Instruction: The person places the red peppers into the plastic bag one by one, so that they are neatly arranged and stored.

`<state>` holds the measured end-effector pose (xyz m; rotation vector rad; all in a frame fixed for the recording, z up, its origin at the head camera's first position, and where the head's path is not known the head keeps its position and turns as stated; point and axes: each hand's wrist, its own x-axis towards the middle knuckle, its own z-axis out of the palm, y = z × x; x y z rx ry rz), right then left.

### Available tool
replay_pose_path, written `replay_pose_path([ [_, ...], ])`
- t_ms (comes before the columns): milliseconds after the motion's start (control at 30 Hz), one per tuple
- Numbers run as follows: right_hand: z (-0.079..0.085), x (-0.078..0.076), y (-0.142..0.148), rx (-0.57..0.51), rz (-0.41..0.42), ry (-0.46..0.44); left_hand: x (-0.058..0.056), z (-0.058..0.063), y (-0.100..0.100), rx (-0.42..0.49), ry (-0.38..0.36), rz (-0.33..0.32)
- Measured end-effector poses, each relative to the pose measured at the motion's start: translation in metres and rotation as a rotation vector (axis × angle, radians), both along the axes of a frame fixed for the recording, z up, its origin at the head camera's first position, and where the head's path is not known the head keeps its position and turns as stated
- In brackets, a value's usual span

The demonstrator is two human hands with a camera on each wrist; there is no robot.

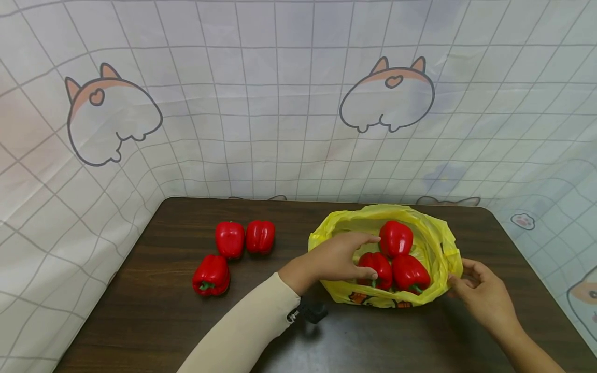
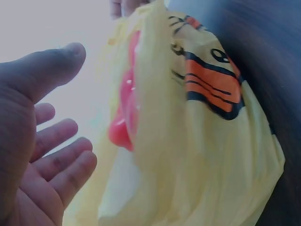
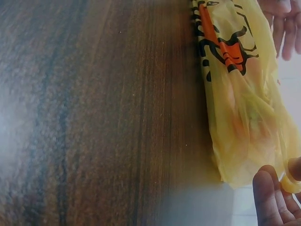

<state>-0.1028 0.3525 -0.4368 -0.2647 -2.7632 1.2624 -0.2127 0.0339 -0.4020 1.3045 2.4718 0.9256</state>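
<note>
Dark wooden table [image 1: 140,321]: left hand [image 1: 338,256] spread, right hand [image 1: 485,292] pinching yellow plastic bag [image 1: 445,251], likely mid-bagging; next needs 3 loose blocky red peppers [image 1: 230,241].

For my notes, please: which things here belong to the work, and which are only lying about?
Seemingly part of the work:
yellow bag, rim held by the right hand
three red peppers inside, near the left hand
three peppers outside, probably

Only surroundings:
dark table
patterned cloth

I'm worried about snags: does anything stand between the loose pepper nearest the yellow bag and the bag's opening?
Between that pepper and the yellow bag, just bare table; beyond that, the bag's rim and the left hand stand partly in the way.
</note>
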Motion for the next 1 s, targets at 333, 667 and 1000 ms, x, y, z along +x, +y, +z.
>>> replay_pose_path([
  [333, 0.0, -0.001, -0.001, -0.011, -0.002, 0.018, 0.002, 0.007, -0.024, 0.165, -0.054, -0.026],
  [667, 0.0, 0.001, 0.0, -0.026, -0.012, 0.021, 0.007, 0.011, -0.058, 0.228, -0.069, 0.044],
  [1000, 0.002, 0.002, 0.002, -0.024, -0.016, 0.026, 0.02, 0.019, -0.103, 0.178, -0.037, 0.168],
])
